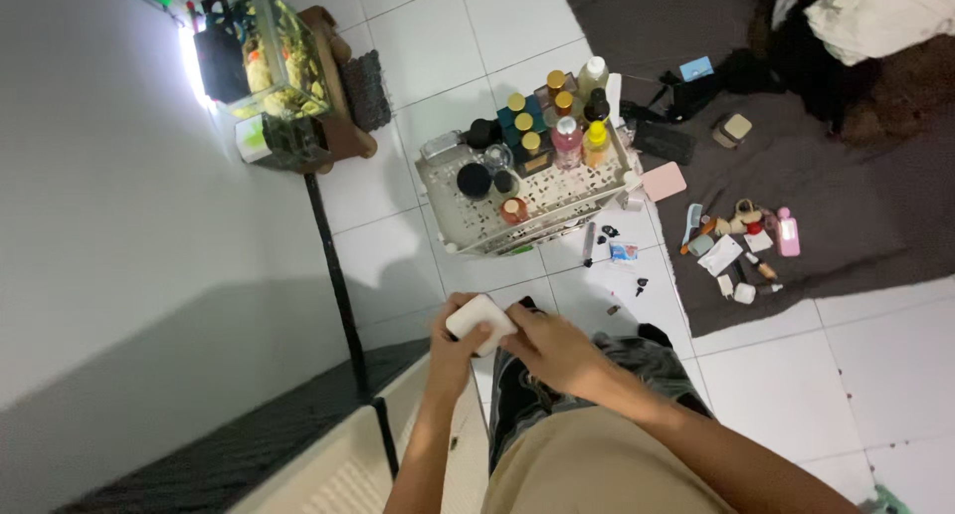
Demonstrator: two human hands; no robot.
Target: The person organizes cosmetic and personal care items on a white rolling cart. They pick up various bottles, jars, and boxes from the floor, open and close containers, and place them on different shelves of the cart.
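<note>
A small white box [480,321] is clasped between the left hand [454,347] and right hand [553,349], seemingly being opened, which calls for a steady grip.

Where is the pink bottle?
In the head view, the pink bottle lies on the dark mat at the right, at the edge of a cluster of small items, right of the white basket full of bottles.
</note>
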